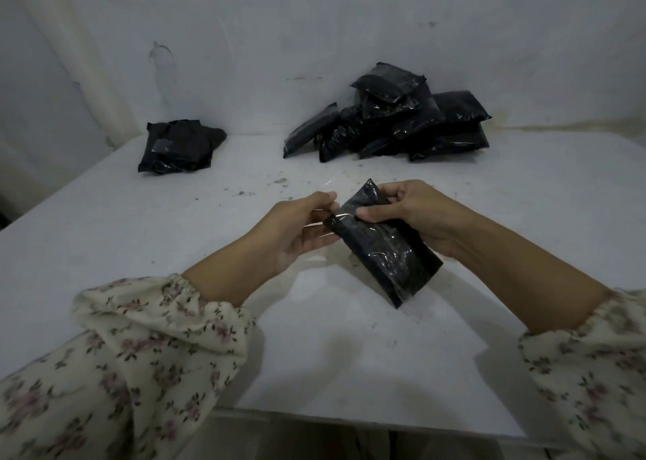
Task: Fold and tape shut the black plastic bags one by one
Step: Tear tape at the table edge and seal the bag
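I hold a folded black plastic bag [384,250] above the middle of the white table [140,236], tilted with its lower corner toward me. My right hand [416,215] grips its upper end, thumb pressed on the glossy top face. My left hand [300,229] pinches the bag's left upper edge between thumb and fingertips; a strip of clear tape seems to lie there, but I cannot tell for sure. A large heap of black bags [391,120] lies at the back right against the wall. A smaller stack of black bags [180,147] rests at the back left.
The table's near edge [349,414] runs just in front of me. A white wall [314,40] rises right behind both piles. Dark specks and crumbs [279,182] dot the table between the piles and my hands. My sleeves are floral.
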Tool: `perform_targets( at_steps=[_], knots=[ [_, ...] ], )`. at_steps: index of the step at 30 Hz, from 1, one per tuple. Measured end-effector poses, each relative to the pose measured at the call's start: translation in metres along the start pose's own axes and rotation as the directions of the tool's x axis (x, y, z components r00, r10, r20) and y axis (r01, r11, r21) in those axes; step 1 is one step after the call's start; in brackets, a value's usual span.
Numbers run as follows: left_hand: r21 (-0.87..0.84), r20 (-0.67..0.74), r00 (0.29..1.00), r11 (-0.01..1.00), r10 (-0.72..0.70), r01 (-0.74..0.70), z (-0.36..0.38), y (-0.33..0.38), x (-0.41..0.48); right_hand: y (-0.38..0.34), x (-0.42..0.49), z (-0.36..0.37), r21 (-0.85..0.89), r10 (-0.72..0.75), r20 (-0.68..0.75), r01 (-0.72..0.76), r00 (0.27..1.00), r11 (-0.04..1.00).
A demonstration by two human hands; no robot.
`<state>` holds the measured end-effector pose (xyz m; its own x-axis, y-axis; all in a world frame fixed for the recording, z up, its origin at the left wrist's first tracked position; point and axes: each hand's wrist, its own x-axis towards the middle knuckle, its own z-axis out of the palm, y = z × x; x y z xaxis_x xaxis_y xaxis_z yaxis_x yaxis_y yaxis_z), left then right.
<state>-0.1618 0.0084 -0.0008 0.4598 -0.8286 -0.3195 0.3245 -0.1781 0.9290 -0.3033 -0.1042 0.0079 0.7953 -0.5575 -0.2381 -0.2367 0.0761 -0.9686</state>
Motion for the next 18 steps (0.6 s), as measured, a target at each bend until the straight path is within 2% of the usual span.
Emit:
perform_targets(
  at_steps=[6,12,18],
  knots=[
    [0.079,-0.063,0.998,0.997,0.025,-0.02,0.0039,-0.0016,0.0017,-0.0004,-0.0051,0.0044,0.055,-0.065,0.011,0.064,0.998,0.996],
    [-0.07,-0.05,0.989,0.988,-0.139,0.136,0.0042,-0.0002,-0.0001,0.0005,-0.0034,0.0077,0.028,-0.119,0.019,0.118,0.993,0.993],
    [-0.153,0.054,0.949,0.937,-0.31,0.315,0.0024,0.0036,-0.0011,0.001,-0.0022,0.0087,0.004,-0.171,0.017,0.171,0.985,0.985]
  ],
)
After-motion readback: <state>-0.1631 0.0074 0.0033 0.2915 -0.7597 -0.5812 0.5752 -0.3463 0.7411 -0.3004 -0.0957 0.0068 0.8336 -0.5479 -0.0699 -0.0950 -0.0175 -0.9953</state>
